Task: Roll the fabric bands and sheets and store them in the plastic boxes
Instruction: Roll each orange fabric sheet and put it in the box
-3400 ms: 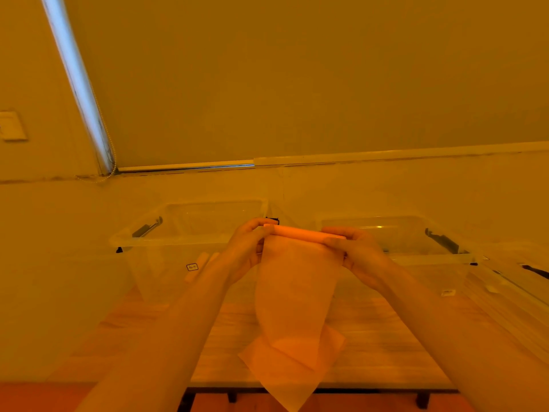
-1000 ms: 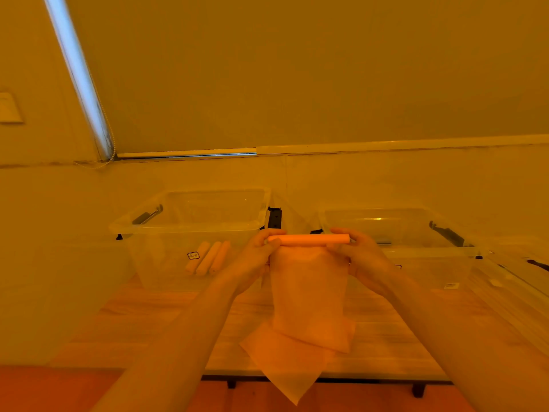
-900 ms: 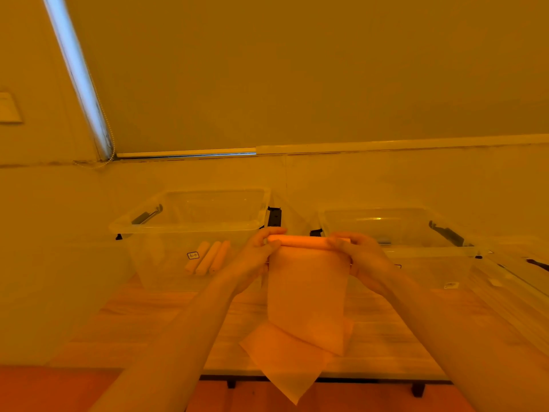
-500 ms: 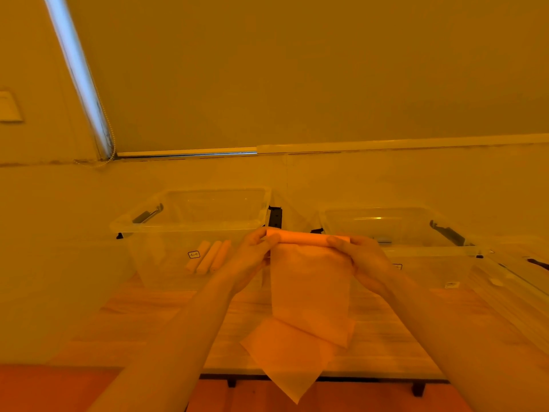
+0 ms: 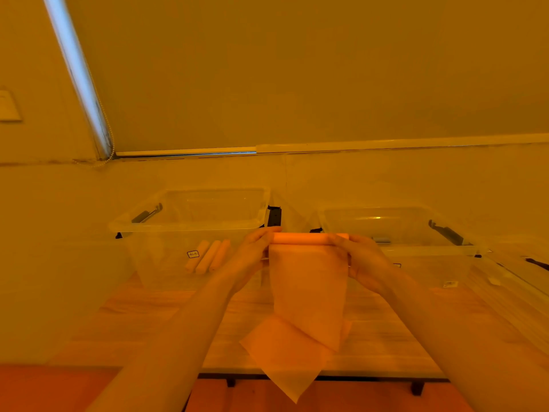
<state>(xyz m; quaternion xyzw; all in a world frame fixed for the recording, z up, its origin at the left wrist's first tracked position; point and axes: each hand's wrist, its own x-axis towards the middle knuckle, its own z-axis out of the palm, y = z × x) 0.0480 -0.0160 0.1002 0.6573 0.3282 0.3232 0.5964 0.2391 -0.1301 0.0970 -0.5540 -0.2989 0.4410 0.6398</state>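
Left hand [image 5: 252, 254] and right hand [image 5: 364, 263] curled around the 2 ends of a half-rolled fabric sheet [image 5: 309, 289], held up over the table [image 5: 142, 316]. Loose end trailing onto the wood. 3 finished rolls [image 5: 208, 256] inside the left box [image 5: 190, 226]; right box [image 5: 416, 248] beside it.

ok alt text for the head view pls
Two hands, left and right, hold a half-rolled fabric sheet above a table, its loose end hanging over the edge. Behind stand two clear boxes; the left box holds three rolls.
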